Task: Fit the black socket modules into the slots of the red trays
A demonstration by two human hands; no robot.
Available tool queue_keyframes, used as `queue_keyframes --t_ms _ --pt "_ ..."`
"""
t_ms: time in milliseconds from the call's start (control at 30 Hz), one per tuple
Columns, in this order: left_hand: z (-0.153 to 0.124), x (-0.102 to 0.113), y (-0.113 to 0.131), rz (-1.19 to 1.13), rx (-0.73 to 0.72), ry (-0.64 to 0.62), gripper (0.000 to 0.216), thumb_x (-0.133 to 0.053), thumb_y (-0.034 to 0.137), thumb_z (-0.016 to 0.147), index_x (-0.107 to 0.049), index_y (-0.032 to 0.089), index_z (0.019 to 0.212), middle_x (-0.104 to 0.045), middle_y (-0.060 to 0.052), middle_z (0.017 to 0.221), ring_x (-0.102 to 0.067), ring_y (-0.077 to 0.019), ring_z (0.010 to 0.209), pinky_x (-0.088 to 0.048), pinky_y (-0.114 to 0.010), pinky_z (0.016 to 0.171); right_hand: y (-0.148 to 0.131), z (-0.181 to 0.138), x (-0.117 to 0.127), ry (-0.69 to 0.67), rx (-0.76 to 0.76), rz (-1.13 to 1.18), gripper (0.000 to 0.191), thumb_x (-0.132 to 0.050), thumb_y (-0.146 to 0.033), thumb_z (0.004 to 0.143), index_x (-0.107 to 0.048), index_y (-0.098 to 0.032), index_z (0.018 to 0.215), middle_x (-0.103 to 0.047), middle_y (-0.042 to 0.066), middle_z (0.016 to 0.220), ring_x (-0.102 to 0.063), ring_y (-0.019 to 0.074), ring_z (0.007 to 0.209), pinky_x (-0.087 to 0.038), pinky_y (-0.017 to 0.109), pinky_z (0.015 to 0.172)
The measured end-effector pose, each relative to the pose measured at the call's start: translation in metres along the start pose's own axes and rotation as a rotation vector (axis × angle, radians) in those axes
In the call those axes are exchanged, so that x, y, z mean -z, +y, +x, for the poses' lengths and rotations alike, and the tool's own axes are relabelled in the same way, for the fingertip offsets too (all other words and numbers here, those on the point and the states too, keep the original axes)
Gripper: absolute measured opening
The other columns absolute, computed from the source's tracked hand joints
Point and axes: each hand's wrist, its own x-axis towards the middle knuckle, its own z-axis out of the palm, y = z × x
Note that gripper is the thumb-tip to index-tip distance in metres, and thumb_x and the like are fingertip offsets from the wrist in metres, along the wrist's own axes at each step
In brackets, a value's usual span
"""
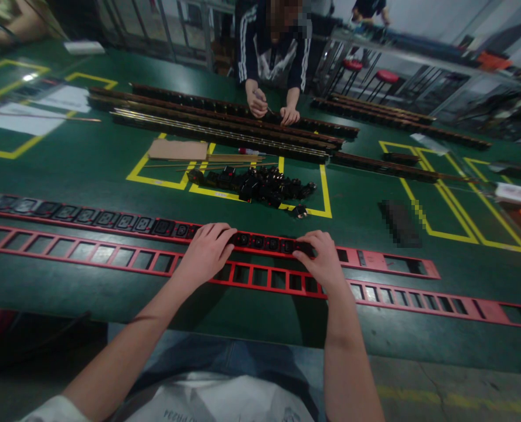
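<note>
A long red rail (387, 264) with a row of square openings lies across the green table, many of them filled with black power sockets (259, 241). My left hand (210, 249) lies over this rail with its fingers bent round the far edge, covering part of the row. On the right, my right hand (319, 255) pinches a black socket (305, 248) at the rail, just beyond the filled stretch; whether it is fully seated cannot be made out. Nearer me, a second red rail (260, 275) with bare openings runs alongside, partly under my wrists.
Beyond the rails lies a pile of loose black sockets (264, 186), beside a cardboard piece (178, 149) and thin brass-coloured strips (234, 158). Long dark rails (225, 132) lie farther back, where a co-worker's hands (273, 110) work. A blurred dark object (399, 223) sits at right.
</note>
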Motion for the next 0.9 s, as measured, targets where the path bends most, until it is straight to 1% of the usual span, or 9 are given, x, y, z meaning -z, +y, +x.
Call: queue_keyframes --t_ms 267,333,433,500,567,733,900 --pt "-0.0002 -0.0009 -0.0009 0.011 -0.002 -0.007 0.034 -0.049 0.022 0.097 -0.057 0.017 0.129 -0.06 -0.011 0.126 -0.053 -0.0293 0.118 -0.046 -0.049 0.103 0.0041 0.0024 0.0023 -0.05 -0.001 0.025 0.018 -0.071 -0.028 0.084 -0.07 -0.022 0.1 -0.064 0.008 0.099 -0.054 0.0277 0.096 -0.044 0.045 0.083" --pt "-0.0002 -0.0011 -0.0009 0.012 -0.003 -0.007 0.034 -0.049 0.022 0.097 -0.057 0.017 0.129 -0.06 -0.012 0.125 -0.053 -0.0291 0.117 -0.046 -0.049 0.103 0.0036 0.0019 0.0023 -0.035 0.019 0.036 0.016 -0.068 -0.028 0.086 -0.069 -0.022 0.101 -0.064 0.008 0.1 -0.054 0.0275 0.097 -0.044 0.046 0.085" --pt "-0.0002 -0.001 -0.0007 0.016 -0.006 -0.006 0.034 -0.049 0.022 0.097 -0.057 0.017 0.129 -0.06 -0.012 0.125 -0.053 -0.0294 0.117 -0.046 -0.05 0.103 0.0034 0.0011 0.0004 0.023 0.036 0.059 0.016 -0.057 -0.023 0.091 -0.068 -0.022 0.102 -0.064 0.008 0.1 -0.055 0.0267 0.098 -0.045 0.046 0.088" --pt "0.0 -0.0005 -0.0003 0.017 -0.005 -0.005 0.034 -0.048 0.023 0.097 -0.057 0.017 0.129 -0.06 -0.012 0.125 -0.053 -0.0296 0.117 -0.046 -0.05 0.103 0.0042 0.0011 -0.0014 0.067 0.022 0.059 0.018 -0.052 -0.019 0.092 -0.068 -0.022 0.1 -0.064 0.008 0.1 -0.055 0.0266 0.098 -0.046 0.045 0.087" --pt "0.0001 0.0 0.0001 0.018 -0.003 -0.005 0.034 -0.048 0.023 0.097 -0.057 0.017 0.129 -0.06 -0.012 0.125 -0.053 -0.0296 0.117 -0.046 -0.05 0.103 0.0053 0.0016 -0.003 0.088 0.005 0.052 0.017 -0.052 -0.017 0.09 -0.067 -0.022 0.096 -0.064 0.008 0.099 -0.055 0.0266 0.097 -0.046 0.044 0.086" --pt "0.0 0.0001 -0.0001 0.024 -0.004 -0.011 0.034 -0.047 0.023 0.098 -0.057 0.016 0.129 -0.06 -0.012 0.126 -0.053 -0.0295 0.118 -0.046 -0.05 0.103 0.0078 0.0024 -0.0049 0.085 -0.016 0.035 0.014 -0.052 -0.016 0.089 -0.065 -0.022 0.091 -0.066 0.008 0.097 -0.057 0.0261 0.096 -0.045 0.043 0.086" --pt "0.0 -0.0002 -0.0005 0.007 -0.002 -0.008 0.034 -0.047 0.023 0.097 -0.057 0.019 0.129 -0.06 -0.012 0.126 -0.053 -0.0295 0.118 -0.046 -0.051 0.103 0.0075 0.002 -0.0036 0.049 -0.016 0.04 0.013 -0.051 -0.016 0.09 -0.063 -0.022 0.09 -0.068 0.007 0.098 -0.057 0.0256 0.096 -0.044 0.044 0.088"
